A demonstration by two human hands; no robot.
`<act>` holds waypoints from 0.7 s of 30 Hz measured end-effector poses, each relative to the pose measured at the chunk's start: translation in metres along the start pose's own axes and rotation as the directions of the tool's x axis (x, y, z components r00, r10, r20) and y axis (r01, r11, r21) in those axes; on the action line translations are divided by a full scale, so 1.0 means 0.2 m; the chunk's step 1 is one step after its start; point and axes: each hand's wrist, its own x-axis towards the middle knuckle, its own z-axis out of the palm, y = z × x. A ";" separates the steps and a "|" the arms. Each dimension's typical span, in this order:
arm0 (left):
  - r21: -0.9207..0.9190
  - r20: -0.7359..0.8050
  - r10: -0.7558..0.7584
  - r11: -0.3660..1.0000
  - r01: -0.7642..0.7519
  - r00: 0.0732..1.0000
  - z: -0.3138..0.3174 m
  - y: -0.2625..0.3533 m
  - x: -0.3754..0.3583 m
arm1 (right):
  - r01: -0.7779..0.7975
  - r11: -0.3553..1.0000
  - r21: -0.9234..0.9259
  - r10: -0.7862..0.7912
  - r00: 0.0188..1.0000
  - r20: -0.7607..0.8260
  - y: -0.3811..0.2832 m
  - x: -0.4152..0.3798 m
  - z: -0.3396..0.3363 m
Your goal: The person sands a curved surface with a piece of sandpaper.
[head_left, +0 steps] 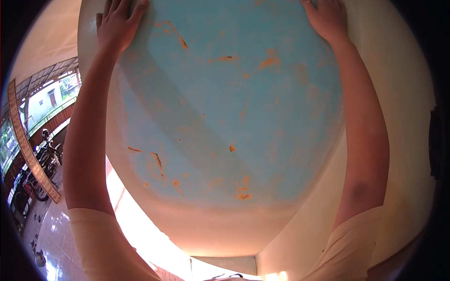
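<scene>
A large blue-green foam slab (pixel 262 107), like a mattress, fills the middle of the head view. Its surface is worn, with several orange tears and scuffs. Both my arms reach up along its sides. At the upper left, my left hand (pixel 116 25) lies against the slab with its fingers spread, back of the hand toward me. My right hand (pixel 329 19) rests against the upper right side, thumb apart from the other fingers. Some fingertips on both hands are cut off by the top of the frame. The slab's upper end is out of view.
Motorcycles (pixel 47 154) stand at the left, beyond a slanted post (pixel 30 140). Shiny floor tiles (pixel 56 239) show at the lower left. A cream wall (pixel 403 140) runs along the right. Bright light comes from below the slab.
</scene>
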 end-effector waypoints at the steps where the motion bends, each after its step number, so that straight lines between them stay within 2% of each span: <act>1: -0.003 -0.007 -0.015 1.000 0.015 1.000 -0.01 0.01 0.01 | -0.006 1.000 0.008 0.006 1.000 0.014 -0.02 0.01 -0.02; 4: -0.027 -0.030 -0.004 1.000 0.003 1.000 -0.01 0.03 0.02 | 0.010 0.997 0.078 -0.011 1.000 0.007 -0.19 -0.04 -0.08; 6: -0.028 -0.027 -0.004 1.000 0.003 1.000 -0.02 0.03 0.02 | 0.209 0.978 0.025 -0.207 0.977 -0.041 -0.31 -0.03 -0.04; 10: -0.037 -0.019 0.013 0.999 -0.014 1.000 -0.06 0.06 0.04 | 0.365 0.929 0.051 -0.361 0.929 -0.082 -0.52 -0.07 -0.03; 12: -0.032 -0.002 0.024 0.999 -0.024 1.000 -0.03 0.02 0.03 | 0.444 0.894 0.059 -0.442 0.896 -0.039 -0.52 -0.10 -0.09; 15: -0.015 0.015 0.088 0.996 -0.088 0.996 -0.03 -0.04 0.07 | 0.445 0.896 -0.006 -0.445 0.896 -0.020 -0.32 0.06 0.00; 17: 0.002 0.035 0.131 0.991 -0.131 0.991 -0.05 -0.07 0.07 | 0.180 0.983 0.031 -0.181 0.983 0.035 -0.18 0.15 -0.06; 19: 0.005 0.047 0.147 0.989 -0.147 0.988 -0.07 -0.06 0.11 | 0.026 1.000 0.005 -0.025 0.999 -0.038 -0.08 0.21 -0.04; 20: 0.007 0.043 0.146 0.989 -0.146 0.988 -0.07 -0.05 0.13 | 0.027 1.000 0.005 -0.027 0.999 -0.042 -0.10 0.22 -0.03; 21: 0.017 0.030 0.128 0.992 -0.128 0.991 -0.07 -0.04 0.17 | -0.038 0.998 0.052 0.039 0.999 -0.023 -0.18 0.18 -0.09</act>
